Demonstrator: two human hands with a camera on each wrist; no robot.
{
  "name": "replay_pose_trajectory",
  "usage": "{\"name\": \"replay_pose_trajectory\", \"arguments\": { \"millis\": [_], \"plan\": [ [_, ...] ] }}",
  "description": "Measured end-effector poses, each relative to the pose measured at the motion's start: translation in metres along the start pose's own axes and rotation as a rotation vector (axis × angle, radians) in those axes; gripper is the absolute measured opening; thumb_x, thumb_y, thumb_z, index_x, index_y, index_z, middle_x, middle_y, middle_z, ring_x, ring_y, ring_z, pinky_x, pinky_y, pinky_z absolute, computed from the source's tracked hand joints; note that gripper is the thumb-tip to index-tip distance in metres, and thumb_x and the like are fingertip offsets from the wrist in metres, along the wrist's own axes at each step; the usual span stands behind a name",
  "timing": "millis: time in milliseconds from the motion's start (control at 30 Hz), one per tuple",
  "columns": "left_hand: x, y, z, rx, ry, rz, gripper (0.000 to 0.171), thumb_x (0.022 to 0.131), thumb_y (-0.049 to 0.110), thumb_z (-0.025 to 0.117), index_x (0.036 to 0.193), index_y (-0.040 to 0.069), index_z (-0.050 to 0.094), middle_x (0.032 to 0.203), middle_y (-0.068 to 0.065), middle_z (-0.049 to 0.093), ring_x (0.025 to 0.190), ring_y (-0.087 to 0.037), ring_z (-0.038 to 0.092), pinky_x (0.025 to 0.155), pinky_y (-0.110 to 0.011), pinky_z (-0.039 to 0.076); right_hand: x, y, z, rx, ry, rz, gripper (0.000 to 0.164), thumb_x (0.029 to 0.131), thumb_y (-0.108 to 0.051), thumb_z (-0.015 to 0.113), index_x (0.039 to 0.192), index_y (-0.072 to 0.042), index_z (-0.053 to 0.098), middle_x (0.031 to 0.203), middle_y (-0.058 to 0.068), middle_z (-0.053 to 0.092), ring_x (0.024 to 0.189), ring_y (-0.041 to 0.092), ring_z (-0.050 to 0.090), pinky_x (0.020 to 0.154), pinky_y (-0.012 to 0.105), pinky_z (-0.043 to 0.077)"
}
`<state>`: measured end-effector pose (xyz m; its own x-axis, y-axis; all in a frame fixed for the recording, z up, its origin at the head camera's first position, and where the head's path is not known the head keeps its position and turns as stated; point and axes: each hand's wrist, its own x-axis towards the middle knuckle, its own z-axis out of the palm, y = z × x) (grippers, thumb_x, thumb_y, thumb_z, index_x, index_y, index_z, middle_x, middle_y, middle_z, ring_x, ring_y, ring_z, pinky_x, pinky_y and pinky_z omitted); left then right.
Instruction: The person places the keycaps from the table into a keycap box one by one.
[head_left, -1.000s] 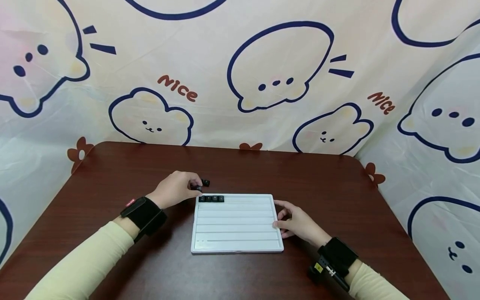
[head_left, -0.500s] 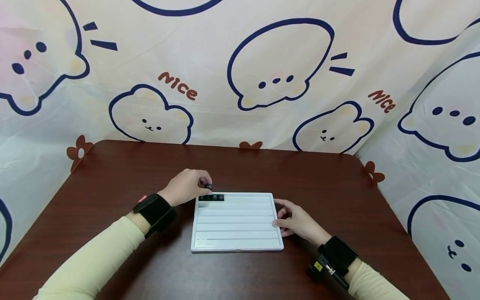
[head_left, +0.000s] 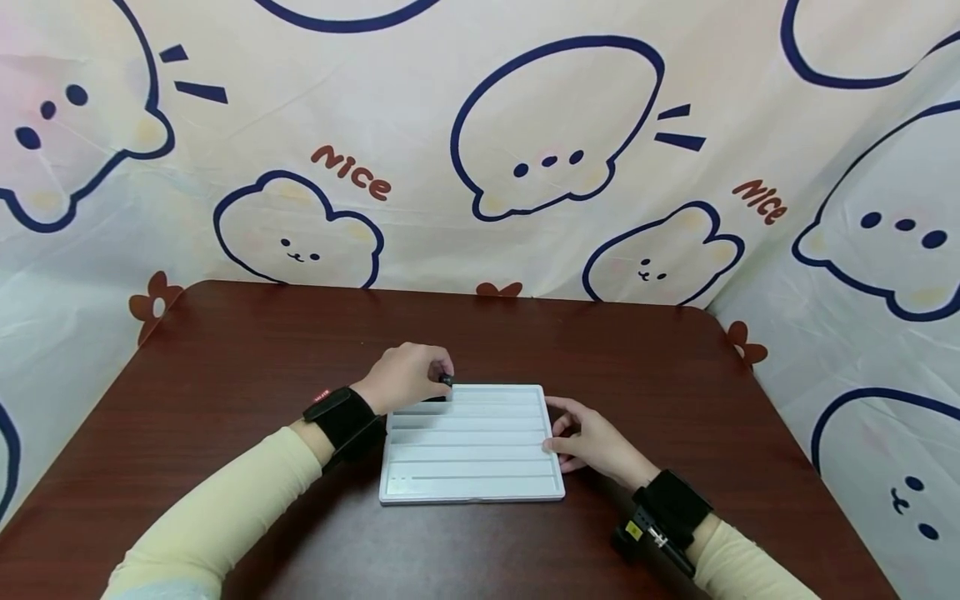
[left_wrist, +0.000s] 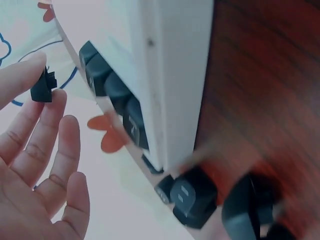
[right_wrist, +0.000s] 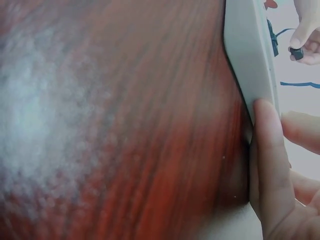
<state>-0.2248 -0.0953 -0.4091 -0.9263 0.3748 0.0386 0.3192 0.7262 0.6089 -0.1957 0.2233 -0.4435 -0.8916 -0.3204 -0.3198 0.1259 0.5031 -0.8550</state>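
My left hand (head_left: 408, 372) is over the far left part of a white ridged tray (head_left: 472, 468), pinching a black keycap (left_wrist: 42, 90) between thumb and fingertips. In the left wrist view, a row of several black keycaps (left_wrist: 120, 92) sits along the tray's far edge; from the head, the hand hides most of that row. The held keycap (right_wrist: 296, 53) also shows in the right wrist view, past the tray. My right hand (head_left: 596, 443) rests against the tray's right edge, thumb and index fingertips touching it, with its other fingers loosely bent.
Loose black keycaps (left_wrist: 192, 197) lie on the brown table (head_left: 315, 533) just past the tray's corner, hidden from the head by my left hand. A patterned cloth (head_left: 420, 125) hangs behind and beside the table.
My left hand has lifted a keycap from behind the tray's far left corner and moved right with it, along the row at the far edge. The right hand and tray stay put.
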Motion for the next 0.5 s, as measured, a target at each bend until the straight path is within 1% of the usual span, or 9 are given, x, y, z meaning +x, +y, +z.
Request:
{"name": "replay_pose_trajectory", "arguments": {
  "millis": [167, 233, 400, 500],
  "plan": [
    [0.003, 0.000, 0.008, 0.016, -0.014, 0.013, 0.017, 0.085, 0.017, 0.086, 0.096, 0.015, 0.074, 0.084, 0.005, 0.069, 0.077, -0.014, 0.060, 0.081, -0.041, 0.049, -0.001, 0.000, 0.001, 0.004, -0.010, -0.005, 0.073, 0.090, 0.001, 0.076, 0.153, 0.001, 0.039, 0.099, 0.014, 0.052, 0.067, 0.021, 0.060, 0.060, 0.038, 0.059],
    [0.004, 0.000, 0.010, 0.021, -0.019, 0.019, 0.016, 0.085, 0.017, 0.086, 0.096, 0.015, 0.074, 0.086, 0.005, 0.070, 0.079, -0.014, 0.060, 0.084, -0.045, 0.048, -0.002, 0.000, 0.002, 0.007, -0.008, -0.006, 0.073, 0.090, 0.001, 0.076, 0.153, 0.001, 0.039, 0.099, 0.014, 0.052, 0.067, 0.021, 0.060, 0.060, 0.038, 0.059],
    [0.006, 0.002, 0.015, 0.041, -0.031, 0.005, 0.017, 0.084, 0.017, 0.087, 0.094, 0.016, 0.073, 0.090, 0.002, 0.072, 0.084, -0.015, 0.063, 0.091, -0.052, 0.045, -0.001, -0.001, 0.001, 0.012, 0.001, 0.007, 0.072, 0.090, 0.001, 0.076, 0.153, -0.001, 0.040, 0.100, 0.014, 0.051, 0.068, 0.020, 0.060, 0.060, 0.037, 0.059],
    [0.007, 0.004, 0.018, 0.064, -0.031, 0.002, 0.017, 0.084, 0.018, 0.087, 0.094, 0.016, 0.073, 0.091, 0.002, 0.072, 0.083, -0.015, 0.063, 0.090, -0.051, 0.047, 0.000, 0.000, 0.001, 0.014, 0.002, 0.011, 0.072, 0.091, 0.001, 0.076, 0.153, -0.002, 0.041, 0.100, 0.014, 0.051, 0.069, 0.020, 0.060, 0.061, 0.037, 0.059]
  ]
}}
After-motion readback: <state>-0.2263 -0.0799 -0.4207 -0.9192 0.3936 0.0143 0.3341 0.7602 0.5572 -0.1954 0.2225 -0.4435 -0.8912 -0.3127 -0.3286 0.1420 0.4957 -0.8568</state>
